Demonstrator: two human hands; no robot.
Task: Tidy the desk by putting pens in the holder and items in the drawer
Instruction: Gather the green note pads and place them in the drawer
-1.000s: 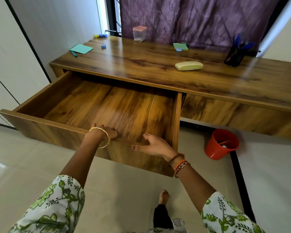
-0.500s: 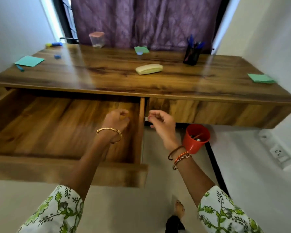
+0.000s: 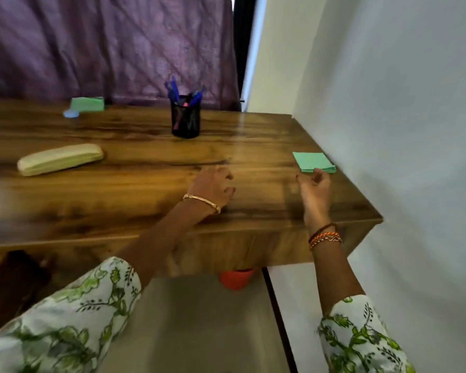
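Pens parked in the holder, loose items not yet in the drawer.

Your mesh pen holder (image 3: 185, 118) stands at about twelve o'clock on the desk (image 3: 151, 200) with several blue pens upright in it, so judge that part largely done. No loose pen shows in this blurred view. Your right hand (image 3: 314, 190) hovers empty with fingers loosely curled, just short of the green sticky-note pad (image 3: 313, 162) at two o'clock by the wall. Your left hand (image 3: 213, 188) hangs over the desktop near centre, empty and half curled, well apart from the right. Left to put away: that pad, the pale green pencil case (image 3: 60, 159) at ten o'clock and a second green pad (image 3: 87, 104) at eleven. The drawer front below looks shut here.
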